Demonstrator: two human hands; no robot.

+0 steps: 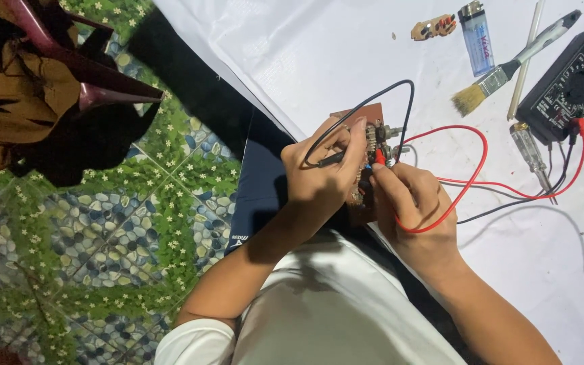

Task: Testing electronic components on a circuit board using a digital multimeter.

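Hands are pinching probes over the board: left hand gripping the black probe, right hand gripping the red probe. Board is lying left of the meter. Tips are probably needing steady, separate contact.

The person is wearing a white short-sleeved shirt — plain, with no print showing from above. Its sleeve is ending in a folded cuff above the elbow on the left arm, and both forearms are showing bare below it. The fabric is lying in soft folds across the chest, with shadow falling over it. Both hands — the left hand and the right hand — are going ungloved, wearing no visible rings, watch or bands.
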